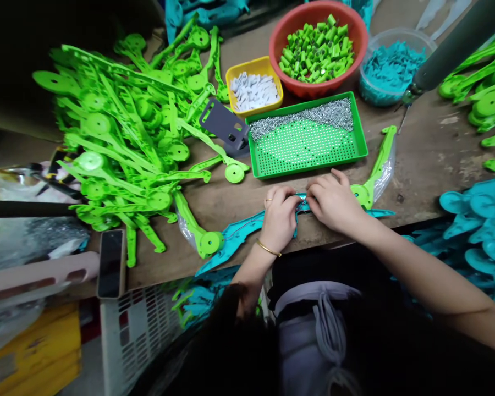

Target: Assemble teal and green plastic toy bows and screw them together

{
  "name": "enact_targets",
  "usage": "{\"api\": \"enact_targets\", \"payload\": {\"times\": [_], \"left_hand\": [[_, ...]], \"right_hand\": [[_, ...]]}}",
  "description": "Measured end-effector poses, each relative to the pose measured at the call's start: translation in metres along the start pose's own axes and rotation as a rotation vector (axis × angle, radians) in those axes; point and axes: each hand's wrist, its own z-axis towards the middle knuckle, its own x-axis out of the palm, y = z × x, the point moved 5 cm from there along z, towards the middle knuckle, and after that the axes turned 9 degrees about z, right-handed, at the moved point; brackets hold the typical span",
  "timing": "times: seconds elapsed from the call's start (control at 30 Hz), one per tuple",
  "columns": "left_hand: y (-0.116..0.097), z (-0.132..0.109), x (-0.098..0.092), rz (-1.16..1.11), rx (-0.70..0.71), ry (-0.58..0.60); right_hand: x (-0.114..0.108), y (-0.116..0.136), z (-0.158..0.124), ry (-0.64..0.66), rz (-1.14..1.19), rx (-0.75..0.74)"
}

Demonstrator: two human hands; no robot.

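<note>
A long teal plastic piece (244, 230), shaped like a toy bow, lies near the table's front edge. Round-ended green arms sit at its two ends, the left arm (210, 243) and the right arm (361, 193), with clear plastic film beside each. My left hand (279, 215) is closed on the middle of the teal piece, thumb and fingers at its centre. Right beside it, my right hand (332, 201) has its fingertips pinched together over the same spot. Whatever small part lies between those fingertips is hidden.
Behind my hands is a green perforated tray (305, 173) of screws. Beyond it stand a yellow tray (256, 111) of white pieces, a red bowl (277, 38) of green cylinders and a clear tub (367, 91) of teal parts. Green arms (119, 148) pile up left, near a phone (111, 264). A screwdriver (429, 71) hangs right.
</note>
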Motion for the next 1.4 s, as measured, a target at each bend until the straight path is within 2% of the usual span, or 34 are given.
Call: {"api": "enact_targets", "payload": {"times": [0.17,0.3,0.43,0.53,0.6,0.77,0.87,1.0,1.2,1.3,1.4], "left_hand": [[-0.002,-0.002,0.005,0.034,0.061,-0.044],[-0.004,-0.003,0.003,0.052,0.069,-0.053],[0.002,-0.007,-0.015,-0.067,0.053,-0.071],[0.013,-0.018,-0.032,-0.075,-0.047,-0.166],[0.016,-0.026,-0.035,-0.044,-0.092,-0.186],[-0.001,-0.031,-0.02,0.015,-0.069,-0.137],[-0.011,-0.024,-0.012,0.052,-0.059,-0.135],[-0.01,-0.012,-0.007,0.087,-0.085,-0.1],[-0.006,0.0,-0.006,0.122,-0.112,-0.03],[-0.004,0.001,-0.005,0.082,-0.115,0.005],[-0.004,-0.003,-0.004,-0.004,-0.016,0.021]], "right_hand": [[0.0,0.01,0.005,0.011,-0.153,-0.001],[-0.002,0.01,0.004,0.011,-0.177,0.01],[-0.009,0.002,-0.009,-0.018,-0.023,-0.064],[-0.012,-0.002,-0.022,-0.014,0.057,-0.19],[-0.01,-0.003,-0.028,-0.023,0.044,-0.243],[-0.005,0.0,-0.028,-0.089,0.021,-0.245],[-0.003,-0.001,-0.022,-0.083,0.049,-0.15],[-0.002,-0.004,-0.019,-0.068,0.115,-0.06],[-0.01,0.003,-0.037,-0.14,-0.049,-0.246],[-0.011,0.007,-0.047,-0.163,-0.186,-0.256],[-0.008,0.012,-0.047,-0.14,-0.244,-0.225]]}}
